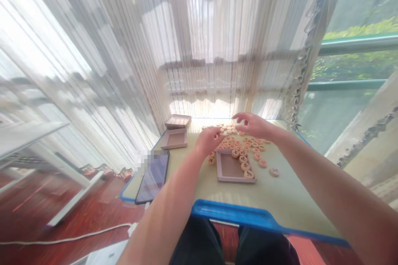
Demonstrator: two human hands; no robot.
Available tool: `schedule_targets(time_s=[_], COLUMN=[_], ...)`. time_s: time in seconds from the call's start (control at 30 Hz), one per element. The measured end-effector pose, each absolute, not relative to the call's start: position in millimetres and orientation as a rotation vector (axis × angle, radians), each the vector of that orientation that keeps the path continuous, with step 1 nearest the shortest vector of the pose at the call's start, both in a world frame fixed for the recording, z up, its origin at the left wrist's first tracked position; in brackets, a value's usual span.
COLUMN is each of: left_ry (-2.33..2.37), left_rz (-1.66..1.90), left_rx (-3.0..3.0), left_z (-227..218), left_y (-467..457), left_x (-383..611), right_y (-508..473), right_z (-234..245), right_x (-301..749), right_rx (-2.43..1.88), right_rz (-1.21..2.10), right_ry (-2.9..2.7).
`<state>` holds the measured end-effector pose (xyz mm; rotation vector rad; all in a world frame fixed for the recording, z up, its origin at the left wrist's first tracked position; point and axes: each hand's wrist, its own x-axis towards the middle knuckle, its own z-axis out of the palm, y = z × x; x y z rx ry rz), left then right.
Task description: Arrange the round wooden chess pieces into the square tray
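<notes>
Many round wooden Chinese chess pieces (255, 145) with red or black characters lie spread over the far half of a small table. My left hand (209, 140) hovers low at their left side, fingers curved and the thumb a little apart, with no piece clearly in its grasp. To the right and farther back, my right hand (251, 125) is held over the pieces with its fingers apart. A shallow open box (220, 167) sits nearer to me. Several black-character pieces (244, 166) line its right side and far right corner.
The pale table top (205, 190) has a blue edge (233, 212). On its left lie a phone (154, 178), a shallow box part (174, 138) and another box part (178, 121). A white cable (87, 237) runs at lower left. Sheer curtains (211, 49) hang just behind.
</notes>
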<state>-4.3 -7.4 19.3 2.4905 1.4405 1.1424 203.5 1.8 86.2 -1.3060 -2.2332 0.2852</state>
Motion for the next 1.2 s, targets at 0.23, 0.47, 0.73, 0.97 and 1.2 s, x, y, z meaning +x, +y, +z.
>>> schedule_targets(time_s=[0.23,0.47,0.73,0.97,1.2], left_ry=[1.234,1.210,1.248,1.217,1.182], left_rz=[0.802,0.592,0.512,0.560,0.498], left_rx=[2.517,2.573,2.603,2.646,2.704], left_z=[21.0,15.7,11.7,17.4,19.0], left_y=[-30.9,-45.4,-44.2,-48.0,-49.1], left_x=[-2.4,1.8,3.2,1.5,1.8], right_y=[-63.0,-34.3,-29.8,-32.3,-31.3], right_z=[71.6,10.4,2.4,1.5,1.9], right_x=[207.6,198.5,211.7,211.2,209.5], right_rx=[-1.210,-1.242,-1.267,-1.279,-1.296], right_rz=[0.531,0.321,0.105,0.097,0.126], right_ry=[-1.951,-1.747,-1.885,-1.925,-1.951])
